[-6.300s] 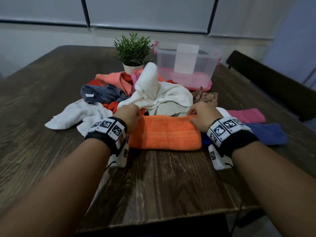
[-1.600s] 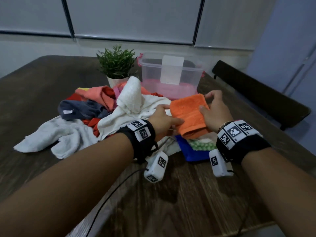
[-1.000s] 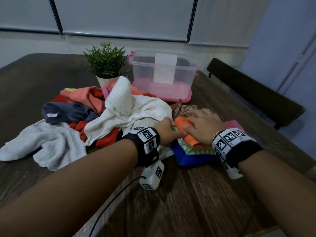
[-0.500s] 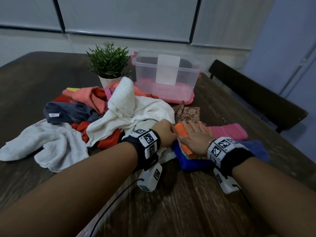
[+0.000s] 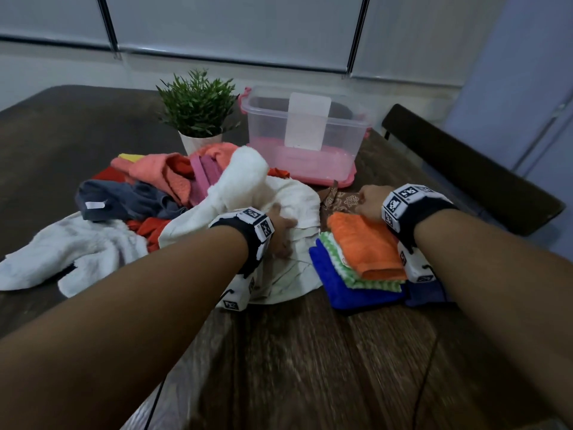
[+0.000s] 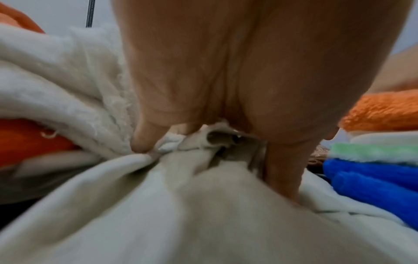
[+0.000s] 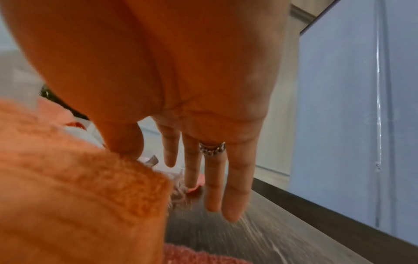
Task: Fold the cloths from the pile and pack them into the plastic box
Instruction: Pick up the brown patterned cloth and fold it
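A folded orange towel [image 5: 366,246] lies on top of a folded green cloth [image 5: 353,276] and a blue cloth [image 5: 347,294], right of centre. My right hand [image 5: 369,200] hovers just beyond that stack, over a brown patterned cloth [image 5: 344,201]. In the right wrist view its fingers [image 7: 212,187] are straight and hold nothing, with the orange towel [image 7: 79,196] beside the thumb. My left hand [image 5: 280,231] is on a cream cloth [image 5: 291,271] at the pile's near edge. In the left wrist view its fingers [image 6: 144,141] curl into the cream cloth [image 6: 181,205] and bunch it. The clear plastic box [image 5: 305,135] stands behind.
The unfolded pile [image 5: 173,193] holds white, grey, red, salmon and pink cloths, left of centre on the dark wooden table [image 5: 310,361]. A potted plant [image 5: 198,110] stands beside the box. A dark chair back [image 5: 465,166] is at the right.
My right hand has come off the orange towel and moved forward past the stack. My left hand has shifted left and taken hold of the cream cloth.
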